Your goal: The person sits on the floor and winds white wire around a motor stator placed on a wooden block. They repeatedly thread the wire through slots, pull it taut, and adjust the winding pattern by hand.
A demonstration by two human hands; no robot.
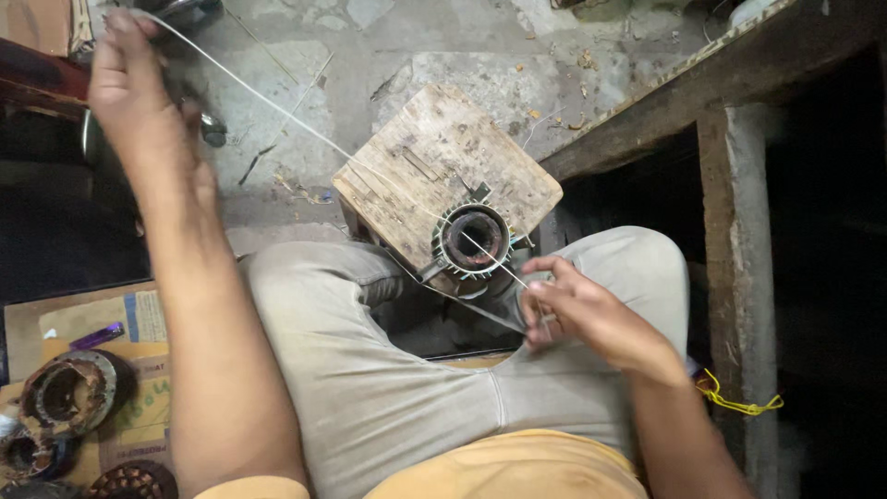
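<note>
A round metal motor stator point(473, 240) with slotted teeth rests at the near corner of a worn wooden block point(434, 157). A thin white string point(277, 109) runs taut from my left hand point(134, 83), raised at the upper left, across the block and through the stator's middle to my right hand point(573, 310). My left hand's fingers are closed on the string's far end. Just right of the stator, above my knee, my right hand pinches the near end. My legs in grey trousers point(388, 370) sit beneath.
Rusty stator parts point(66, 395) lie on cardboard at the lower left, with a purple lighter point(97, 335) nearby. A dark wooden bench frame point(730, 185) stands on the right, and a yellow wire point(735, 397) hangs by it. The concrete floor point(277, 55) is littered with scraps.
</note>
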